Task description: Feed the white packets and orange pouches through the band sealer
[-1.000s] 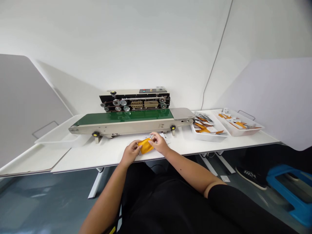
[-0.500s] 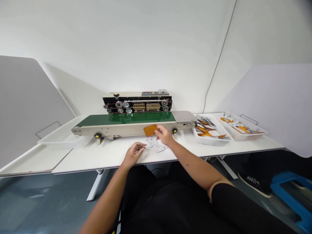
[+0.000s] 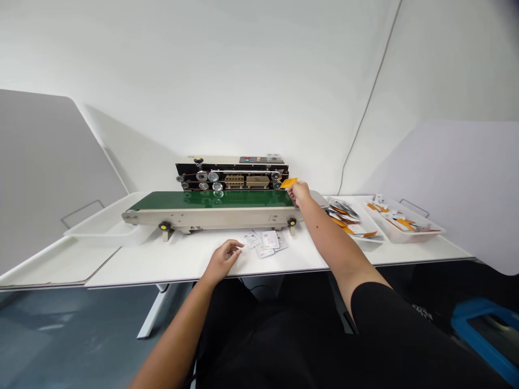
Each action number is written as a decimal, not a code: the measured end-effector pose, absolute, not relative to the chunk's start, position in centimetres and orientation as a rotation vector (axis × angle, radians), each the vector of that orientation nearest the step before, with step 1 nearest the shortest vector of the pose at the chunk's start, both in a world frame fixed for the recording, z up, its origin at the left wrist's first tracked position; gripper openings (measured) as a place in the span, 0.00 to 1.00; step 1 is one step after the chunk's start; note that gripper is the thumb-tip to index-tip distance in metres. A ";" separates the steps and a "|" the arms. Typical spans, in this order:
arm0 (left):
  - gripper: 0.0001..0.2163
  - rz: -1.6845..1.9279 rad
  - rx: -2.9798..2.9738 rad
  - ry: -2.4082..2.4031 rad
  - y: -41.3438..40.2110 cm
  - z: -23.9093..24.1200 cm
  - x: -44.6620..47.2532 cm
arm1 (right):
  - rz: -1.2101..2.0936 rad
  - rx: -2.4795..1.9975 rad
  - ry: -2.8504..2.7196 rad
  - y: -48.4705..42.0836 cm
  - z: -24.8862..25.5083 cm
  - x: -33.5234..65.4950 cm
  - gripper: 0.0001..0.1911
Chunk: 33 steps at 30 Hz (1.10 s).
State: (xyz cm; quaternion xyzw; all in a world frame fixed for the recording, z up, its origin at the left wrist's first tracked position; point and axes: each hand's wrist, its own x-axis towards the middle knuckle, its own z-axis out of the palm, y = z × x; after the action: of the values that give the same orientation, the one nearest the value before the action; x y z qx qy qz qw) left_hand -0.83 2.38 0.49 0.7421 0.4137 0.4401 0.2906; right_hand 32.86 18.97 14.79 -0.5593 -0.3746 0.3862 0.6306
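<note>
An orange packet (image 3: 289, 183) is pinched in my right hand (image 3: 300, 193), held up at the right end of the band sealing machine (image 3: 239, 175), close to its rollers. Below the rollers runs the green conveyor belt (image 3: 211, 199). My left hand (image 3: 225, 258) rests at the table's front part with its fingers loosely curved and apart, holding nothing. Just right of those fingers several white printed packets (image 3: 270, 240) lie in a loose, overlapping pile on the table.
A white bin (image 3: 360, 237) with grey and orange packets stands right of the conveyor. Beyond it is another bin (image 3: 409, 236) with orange and white packets. A white tray (image 3: 109, 229) stands at left. A blue stool (image 3: 482, 329) is at lower right.
My right hand has carried the orange packet up and right, from above the white packets to the machine's right end. My left hand has hardly moved. The white pile is now uncovered.
</note>
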 end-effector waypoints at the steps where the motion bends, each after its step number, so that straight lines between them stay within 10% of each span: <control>1: 0.09 1.175 1.980 1.107 2.4 0.4 -0.9 | 0.913 -1.279 -0.865 19.3 14.8 32.4 0.04; 16: 0.09 1.206 2.191 1.245 2.7 0.3 -0.8 | 0.737 -1.327 -1.119 17.3 14.9 29.0 0.11; 20: 0.16 1.079 2.341 1.473 3.3 -0.5 0.3 | 0.304 -1.200 -1.453 11.6 11.2 25.7 0.16; 33: 0.18 1.180 2.299 1.364 3.4 -1.4 -0.1 | 0.516 -1.100 -1.872 5.2 -0.5 20.3 0.19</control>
State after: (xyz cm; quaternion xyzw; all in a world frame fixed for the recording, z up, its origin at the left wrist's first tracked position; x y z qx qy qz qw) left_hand -0.10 3.43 -1.36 0.7820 0.4639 0.4016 0.1097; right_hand 20.31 5.23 -0.51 -0.4428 -0.7535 0.2077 0.4393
